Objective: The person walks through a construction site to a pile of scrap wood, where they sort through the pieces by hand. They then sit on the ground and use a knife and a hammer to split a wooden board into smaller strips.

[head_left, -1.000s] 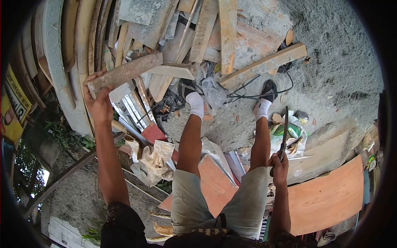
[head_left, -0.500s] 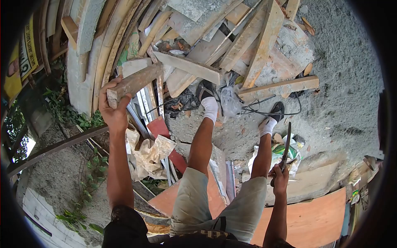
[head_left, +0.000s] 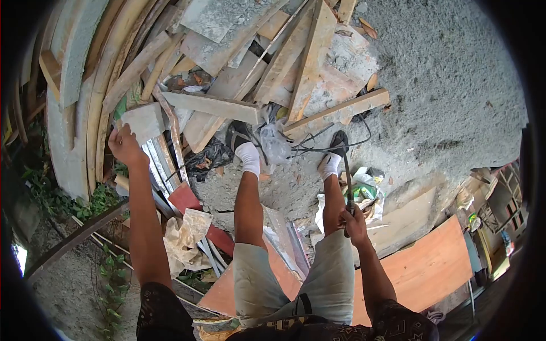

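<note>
My left hand [head_left: 126, 148] is raised at the left with its fingers loosely apart and nothing in them. It hovers in front of the stacked boards, near a grey slab [head_left: 144, 121]. A short wooden board [head_left: 136, 74] lies slanted against the long planks above that hand. My right hand [head_left: 355, 225] is closed around the handle of a machete [head_left: 348, 184]. The dark, narrow blade points away from me, toward my shoe on the right.
Loose planks [head_left: 210, 105] and dusty boards are piled ahead of my feet. Black wire [head_left: 358, 143] and a clear plastic bag [head_left: 274, 143] lie between my shoes. An orange plywood sheet [head_left: 415, 267] is at the lower right, and crumpled paper [head_left: 185, 241] at the left.
My left hand has let go of the short board, which now rests on the stacked planks. The machete has swung to point straighter ahead. The view has shifted to the right.
</note>
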Action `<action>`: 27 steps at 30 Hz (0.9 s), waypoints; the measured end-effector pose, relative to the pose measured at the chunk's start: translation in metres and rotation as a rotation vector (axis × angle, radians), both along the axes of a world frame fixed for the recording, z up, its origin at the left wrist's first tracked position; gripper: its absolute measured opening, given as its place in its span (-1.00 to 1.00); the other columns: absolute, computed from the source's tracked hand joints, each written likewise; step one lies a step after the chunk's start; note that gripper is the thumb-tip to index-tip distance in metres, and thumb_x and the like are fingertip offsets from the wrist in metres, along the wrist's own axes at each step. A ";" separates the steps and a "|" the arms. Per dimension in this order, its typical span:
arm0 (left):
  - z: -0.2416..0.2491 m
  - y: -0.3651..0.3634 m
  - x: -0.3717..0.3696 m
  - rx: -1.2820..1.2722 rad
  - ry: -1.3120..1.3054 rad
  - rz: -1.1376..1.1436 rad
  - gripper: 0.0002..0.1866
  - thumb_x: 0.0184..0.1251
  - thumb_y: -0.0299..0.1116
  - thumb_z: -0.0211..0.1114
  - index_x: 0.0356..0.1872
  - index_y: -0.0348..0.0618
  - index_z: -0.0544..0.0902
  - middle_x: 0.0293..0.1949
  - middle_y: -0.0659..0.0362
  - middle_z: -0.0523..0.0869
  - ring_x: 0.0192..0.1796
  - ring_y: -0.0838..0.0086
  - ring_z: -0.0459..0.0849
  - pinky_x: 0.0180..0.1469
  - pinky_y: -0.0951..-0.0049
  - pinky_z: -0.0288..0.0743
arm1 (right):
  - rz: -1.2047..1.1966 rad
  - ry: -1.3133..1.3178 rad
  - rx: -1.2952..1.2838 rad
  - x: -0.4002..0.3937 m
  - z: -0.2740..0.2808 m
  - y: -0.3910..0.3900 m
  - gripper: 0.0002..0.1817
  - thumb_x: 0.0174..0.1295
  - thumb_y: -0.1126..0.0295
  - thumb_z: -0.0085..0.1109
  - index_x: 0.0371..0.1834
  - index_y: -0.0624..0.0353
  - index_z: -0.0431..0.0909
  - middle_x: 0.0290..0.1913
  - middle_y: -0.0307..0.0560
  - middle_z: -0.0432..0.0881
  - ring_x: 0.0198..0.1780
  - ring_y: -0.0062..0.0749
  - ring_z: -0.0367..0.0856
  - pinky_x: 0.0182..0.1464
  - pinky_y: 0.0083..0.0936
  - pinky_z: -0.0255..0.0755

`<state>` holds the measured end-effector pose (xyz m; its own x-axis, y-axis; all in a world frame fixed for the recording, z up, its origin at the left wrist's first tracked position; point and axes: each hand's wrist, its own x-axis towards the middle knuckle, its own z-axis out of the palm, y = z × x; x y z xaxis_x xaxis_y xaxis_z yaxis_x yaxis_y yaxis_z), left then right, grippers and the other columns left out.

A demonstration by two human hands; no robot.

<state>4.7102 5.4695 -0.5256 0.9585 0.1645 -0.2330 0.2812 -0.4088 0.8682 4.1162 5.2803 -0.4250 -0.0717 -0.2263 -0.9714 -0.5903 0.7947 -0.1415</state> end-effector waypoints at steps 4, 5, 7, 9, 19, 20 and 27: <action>-0.031 -0.109 -0.136 0.180 0.042 -0.780 -0.66 0.18 -0.55 0.35 0.00 -0.32 0.57 -0.06 0.05 0.63 0.00 0.37 0.65 0.10 0.39 0.54 | -0.018 -0.001 -0.003 0.001 0.001 0.005 -0.78 0.30 0.31 0.19 -0.26 0.21 0.39 -0.51 -0.16 0.54 -0.50 -0.49 0.58 -0.38 -0.50 0.52; -0.045 -0.135 -0.159 0.144 0.093 -0.861 -0.64 0.17 -0.55 0.36 0.01 -0.34 0.56 -0.07 0.02 0.63 0.02 0.33 0.64 0.10 0.36 0.55 | -0.033 -0.007 -0.014 -0.001 0.000 0.006 -0.76 0.29 0.30 0.20 -0.26 0.23 0.40 -0.51 -0.15 0.55 -0.50 -0.49 0.58 -0.38 -0.50 0.52; -0.083 -0.183 -0.199 0.137 0.107 -0.988 -0.53 0.10 -0.41 0.45 0.04 -0.34 0.54 -0.04 -0.05 0.63 0.07 0.20 0.63 0.15 0.26 0.51 | -0.039 -0.001 0.001 -0.009 -0.001 0.008 -0.78 0.32 0.29 0.19 -0.23 0.18 0.39 -0.51 -0.18 0.54 -0.50 -0.50 0.58 -0.38 -0.53 0.51; -0.125 -0.227 -0.233 0.189 0.103 -1.053 -0.40 0.00 -0.32 0.52 0.08 -0.35 0.51 -0.01 -0.10 0.62 0.10 0.08 0.60 0.18 0.20 0.47 | -0.070 -0.010 0.035 -0.014 -0.001 0.006 -0.78 0.34 0.28 0.19 -0.17 0.14 0.38 -0.49 -0.21 0.53 -0.48 -0.51 0.58 -0.37 -0.55 0.51; -0.163 -0.301 -0.284 0.257 0.217 -1.013 -0.31 -0.08 -0.26 0.60 0.08 -0.40 0.50 0.00 -0.14 0.66 0.06 0.18 0.66 0.14 0.28 0.47 | -0.265 -0.033 -0.033 -0.052 -0.002 -0.012 -0.77 0.32 0.29 0.20 -0.26 0.18 0.40 -0.49 -0.17 0.56 -0.48 -0.53 0.58 -0.39 -0.57 0.48; -0.154 -0.295 -0.283 0.252 0.188 -1.049 -0.34 -0.05 -0.27 0.59 0.07 -0.39 0.52 -0.02 -0.12 0.67 0.05 0.19 0.66 0.14 0.29 0.47 | -0.281 -0.026 -0.031 -0.057 -0.001 -0.012 -0.78 0.33 0.30 0.20 -0.26 0.18 0.40 -0.49 -0.17 0.56 -0.48 -0.54 0.58 -0.41 -0.58 0.46; -0.032 -0.255 -0.174 0.236 0.052 -0.978 -0.62 0.10 -0.39 0.51 -0.09 -0.31 0.63 -0.19 0.10 0.74 -0.18 0.46 0.67 -0.07 0.45 0.50 | -0.348 0.001 -0.074 -0.088 -0.010 -0.018 -0.85 0.34 0.37 0.12 -0.30 0.19 0.40 -0.52 -0.18 0.54 -0.52 -0.53 0.52 -0.38 -0.54 0.42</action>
<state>4.5363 5.2147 -0.5580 0.6866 -0.6420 -0.3412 -0.2351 -0.6401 0.7314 4.0280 5.2622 -0.4352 -0.1574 -0.2580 -0.9532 -0.2866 0.9357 -0.2059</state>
